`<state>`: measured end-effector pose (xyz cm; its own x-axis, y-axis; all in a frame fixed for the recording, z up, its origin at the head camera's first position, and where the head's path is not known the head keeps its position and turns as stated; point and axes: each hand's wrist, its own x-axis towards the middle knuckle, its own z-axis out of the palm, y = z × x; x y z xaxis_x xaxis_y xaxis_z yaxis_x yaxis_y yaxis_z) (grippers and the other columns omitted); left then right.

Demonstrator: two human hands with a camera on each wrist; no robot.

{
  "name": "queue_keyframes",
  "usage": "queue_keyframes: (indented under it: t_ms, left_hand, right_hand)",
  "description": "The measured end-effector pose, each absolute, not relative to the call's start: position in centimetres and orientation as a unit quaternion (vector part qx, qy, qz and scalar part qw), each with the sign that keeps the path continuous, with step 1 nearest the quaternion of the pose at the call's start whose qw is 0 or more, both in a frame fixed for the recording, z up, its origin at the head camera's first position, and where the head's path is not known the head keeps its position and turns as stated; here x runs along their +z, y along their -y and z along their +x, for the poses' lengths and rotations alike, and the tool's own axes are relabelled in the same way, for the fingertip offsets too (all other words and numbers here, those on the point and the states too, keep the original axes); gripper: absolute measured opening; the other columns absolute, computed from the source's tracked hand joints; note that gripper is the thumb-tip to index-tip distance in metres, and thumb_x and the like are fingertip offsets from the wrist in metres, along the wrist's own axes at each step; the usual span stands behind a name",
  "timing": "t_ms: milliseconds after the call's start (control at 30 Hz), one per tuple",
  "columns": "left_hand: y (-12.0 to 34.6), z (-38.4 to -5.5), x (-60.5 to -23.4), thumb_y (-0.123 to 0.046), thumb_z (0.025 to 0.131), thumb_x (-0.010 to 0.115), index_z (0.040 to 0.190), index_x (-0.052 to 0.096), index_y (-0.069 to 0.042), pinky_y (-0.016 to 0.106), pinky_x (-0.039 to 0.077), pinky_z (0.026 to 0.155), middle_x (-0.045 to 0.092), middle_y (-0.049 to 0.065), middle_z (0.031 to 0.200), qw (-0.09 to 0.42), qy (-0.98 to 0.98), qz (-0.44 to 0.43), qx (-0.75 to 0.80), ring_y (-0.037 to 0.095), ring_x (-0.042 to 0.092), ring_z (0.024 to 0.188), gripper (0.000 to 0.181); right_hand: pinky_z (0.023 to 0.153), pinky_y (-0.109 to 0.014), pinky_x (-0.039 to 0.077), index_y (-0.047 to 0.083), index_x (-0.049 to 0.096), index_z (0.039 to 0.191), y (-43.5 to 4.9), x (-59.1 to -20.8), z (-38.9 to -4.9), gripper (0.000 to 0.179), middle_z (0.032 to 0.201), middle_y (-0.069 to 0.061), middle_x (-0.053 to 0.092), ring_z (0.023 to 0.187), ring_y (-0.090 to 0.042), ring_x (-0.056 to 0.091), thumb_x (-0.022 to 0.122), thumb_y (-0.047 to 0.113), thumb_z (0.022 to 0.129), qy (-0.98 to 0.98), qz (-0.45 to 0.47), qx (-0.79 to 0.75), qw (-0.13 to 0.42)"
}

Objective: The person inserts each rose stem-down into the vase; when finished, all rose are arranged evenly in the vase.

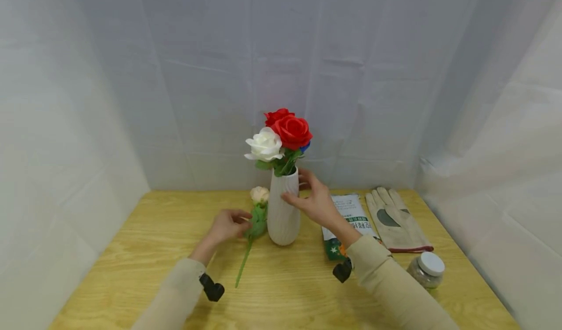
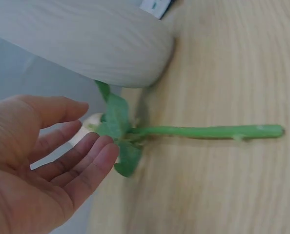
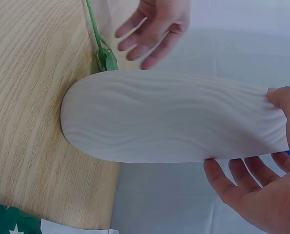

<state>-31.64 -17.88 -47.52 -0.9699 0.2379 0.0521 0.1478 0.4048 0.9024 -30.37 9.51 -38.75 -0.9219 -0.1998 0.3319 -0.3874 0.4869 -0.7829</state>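
Observation:
A white ridged vase [image 1: 283, 217] stands upright on the table, bearing a white rose [image 1: 265, 145], two red roses [image 1: 293, 132] and a blue bloom mostly hidden behind them. My right hand [image 1: 319, 203] holds the vase near its top, thumb on one side and fingers on the other. To the left of the vase lies a pale peach rose [image 1: 259, 195] with a green stem [image 2: 203, 131] and leaves. Close over its leaves is my left hand [image 1: 228, 225], fingers loosely bent and spread from the thumb, gripping nothing.
Right of the vase lies a printed bag [image 1: 351, 213], partly behind my right forearm. Beyond it are a pair of pale work gloves [image 1: 397, 222] and a jar with a white lid [image 1: 428, 269]. White sheeting [image 1: 210, 86] hangs behind the wooden table [image 1: 145, 252] and along both sides.

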Motion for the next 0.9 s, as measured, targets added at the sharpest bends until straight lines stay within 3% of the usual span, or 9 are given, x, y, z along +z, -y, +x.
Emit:
queue_keyframes:
  t_ms: [300, 667, 900]
  left_hand:
    - [17.4, -31.0, -49.1, -0.002, 0.087, 0.079, 0.122, 0.072, 0.007, 0.035, 0.063, 0.065, 0.074, 0.019, 0.097, 0.065, -0.853, 0.085, 0.51, 0.021, 0.071, 0.072, 0.037]
    - [17.0, -31.0, -50.4, -0.006, 0.078, 0.091, 0.122, 0.073, 0.003, 0.031, 0.059, 0.057, 0.073, 0.01, 0.079, 0.063, -0.862, 0.048, 0.501, 0.016, 0.068, 0.058, 0.048]
    - [16.7, -30.9, -50.3, 0.003, 0.078, 0.084, 0.123, 0.072, 0.004, 0.031, 0.06, 0.056, 0.074, 0.011, 0.079, 0.066, -0.867, 0.03, 0.494, 0.016, 0.068, 0.059, 0.046]
  right_hand:
    - [0.096, -0.053, 0.06, 0.013, 0.043, 0.158, -9.6, -38.7, -30.5, 0.079, 0.141, -0.014, 0.063, 0.122, -0.031, 0.066, 0.082, 0.033, 0.093, 0.858, 0.171, 0.474, 0.099]
    - [0.096, -0.052, 0.06, 0.014, 0.043, 0.158, -9.5, -38.7, -30.4, 0.078, 0.142, -0.013, 0.062, 0.122, -0.03, 0.065, 0.082, 0.035, 0.093, 0.859, 0.161, 0.476, 0.092]
    - [0.097, -0.052, 0.06, 0.015, 0.044, 0.157, -9.5, -38.6, -30.3, 0.077, 0.142, -0.013, 0.062, 0.123, -0.03, 0.065, 0.082, 0.035, 0.093, 0.859, 0.162, 0.477, 0.09]
